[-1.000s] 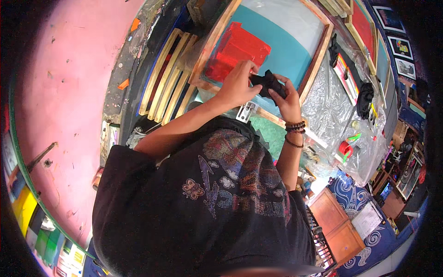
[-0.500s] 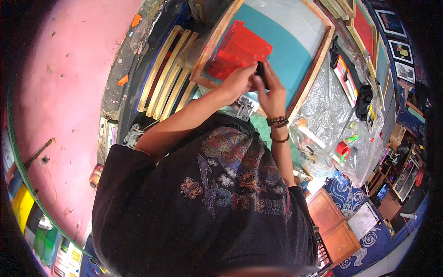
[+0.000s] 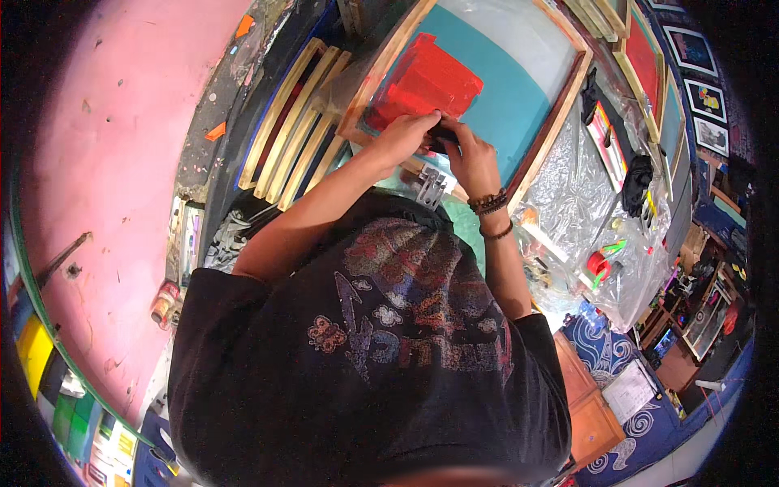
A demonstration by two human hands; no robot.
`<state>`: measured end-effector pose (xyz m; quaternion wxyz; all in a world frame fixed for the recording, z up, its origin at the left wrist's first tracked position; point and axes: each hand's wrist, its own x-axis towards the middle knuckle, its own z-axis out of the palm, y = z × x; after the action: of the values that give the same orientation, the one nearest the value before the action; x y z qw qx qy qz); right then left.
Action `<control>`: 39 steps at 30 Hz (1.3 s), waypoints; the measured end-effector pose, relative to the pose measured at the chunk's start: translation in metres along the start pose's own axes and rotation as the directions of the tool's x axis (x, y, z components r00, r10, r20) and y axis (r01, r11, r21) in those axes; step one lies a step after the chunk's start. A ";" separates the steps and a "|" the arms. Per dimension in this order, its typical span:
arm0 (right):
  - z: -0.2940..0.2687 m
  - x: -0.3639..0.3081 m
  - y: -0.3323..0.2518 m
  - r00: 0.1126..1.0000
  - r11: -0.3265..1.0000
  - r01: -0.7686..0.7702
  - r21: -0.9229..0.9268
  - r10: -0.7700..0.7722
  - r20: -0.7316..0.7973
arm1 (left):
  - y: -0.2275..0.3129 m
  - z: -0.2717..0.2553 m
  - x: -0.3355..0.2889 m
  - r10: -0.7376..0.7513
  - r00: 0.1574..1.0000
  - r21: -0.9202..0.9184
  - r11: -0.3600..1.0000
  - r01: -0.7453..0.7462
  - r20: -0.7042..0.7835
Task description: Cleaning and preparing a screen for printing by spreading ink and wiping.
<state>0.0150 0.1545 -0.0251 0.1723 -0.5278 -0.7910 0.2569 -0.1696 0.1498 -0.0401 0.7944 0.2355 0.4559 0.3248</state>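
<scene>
Here the person's black printed shirt fills the near view and hides the tabletop below. Beyond it, the left hand and right hand meet, each grip clamped on a small dark tool, mostly covered by fingers. It sits at the near edge of a wooden-framed printing screen, beside its red patch.

My left hand and right hand, apart around the dark tool 1 second ago, have closed together over it, now low at the near edge of the red patch.
</scene>
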 end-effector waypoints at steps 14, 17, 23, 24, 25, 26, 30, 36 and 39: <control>0.009 0.101 0.169 0.985 0.884 0.167 -0.437 -0.172 0.029 | -0.011 -0.100 -0.044 0.707 0.574 0.752 0.621 -0.222 -0.414; 0.007 0.103 0.177 0.967 0.853 0.244 -0.461 -0.252 0.044 | -0.033 -0.124 -0.038 0.697 0.577 0.788 0.599 -0.142 -0.426; -0.001 0.118 0.172 0.987 0.908 0.159 -0.388 -0.150 0.055 | -0.061 -0.131 -0.017 0.668 0.621 0.776 0.613 -0.147 -0.410; -0.001 0.118 0.171 0.987 0.915 0.153 -0.374 -0.157 0.019 | -0.062 -0.130 -0.014 0.648 0.630 0.764 0.632 -0.131 -0.428; -0.001 0.119 0.171 0.988 0.915 0.147 -0.376 -0.152 0.015 | -0.061 -0.127 -0.012 0.627 0.637 0.750 0.651 -0.113 -0.448; -0.001 0.119 0.171 0.995 0.942 0.077 -0.326 -0.095 -0.040 | -0.059 -0.126 -0.011 0.627 0.641 0.752 0.648 -0.116 -0.442; 0.004 0.110 0.172 0.993 0.941 0.076 -0.328 -0.103 -0.064 | -0.054 -0.118 -0.004 0.567 0.706 0.744 0.662 -0.085 -0.423; 0.040 0.035 0.127 0.968 0.904 0.241 -0.355 -0.197 0.154 | -0.063 -0.120 0.001 0.567 0.701 0.763 0.644 -0.050 -0.433; 0.039 0.022 0.111 0.918 0.867 0.391 -0.308 -0.346 0.191 | -0.067 -0.121 0.000 0.573 0.683 0.763 0.645 -0.036 -0.453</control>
<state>0.0683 0.2007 -0.1221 0.0731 -0.3707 -0.9190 0.1123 -0.2557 0.1141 -0.1420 0.3532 0.4662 0.7425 0.3265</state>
